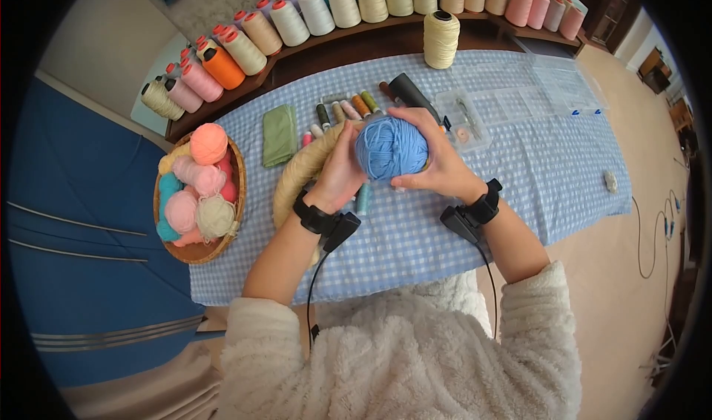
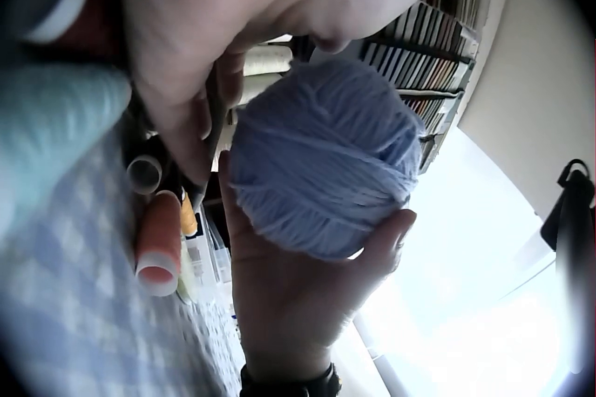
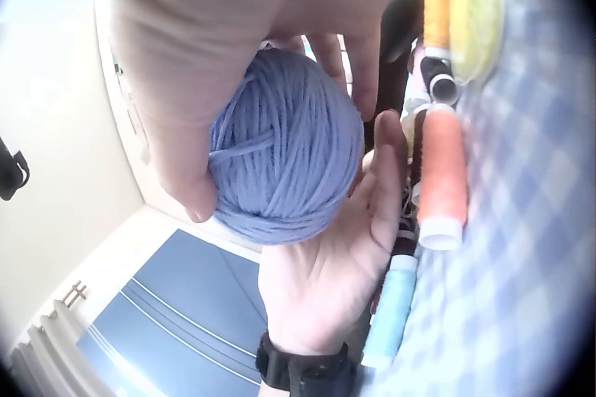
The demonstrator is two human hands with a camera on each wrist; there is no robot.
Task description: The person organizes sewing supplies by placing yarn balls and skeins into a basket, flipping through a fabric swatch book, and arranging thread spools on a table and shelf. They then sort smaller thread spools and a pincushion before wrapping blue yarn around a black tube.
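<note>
A ball of light blue yarn (image 1: 391,148) is held up over the middle of the table between two hands. My left hand (image 1: 337,169) grips its left side, palm against the yarn. Around the right side curls my right hand (image 1: 449,164), its thumb low on the front and its fingers over the far top. The right wrist view shows wrapped strands of the ball (image 3: 289,146) between both hands. Below and beside the hands lie small thread spools, among them a light blue spool (image 3: 391,309) and a coral spool (image 3: 442,178).
A wicker basket (image 1: 239,169) of yarn balls stands at the left, near a folded green cloth (image 1: 279,136). A thick beige coil (image 1: 291,190) lies by the left forearm. Clear plastic boxes (image 1: 567,86) and a cream thread cone (image 1: 441,41) are farther back, before a shelf of cones.
</note>
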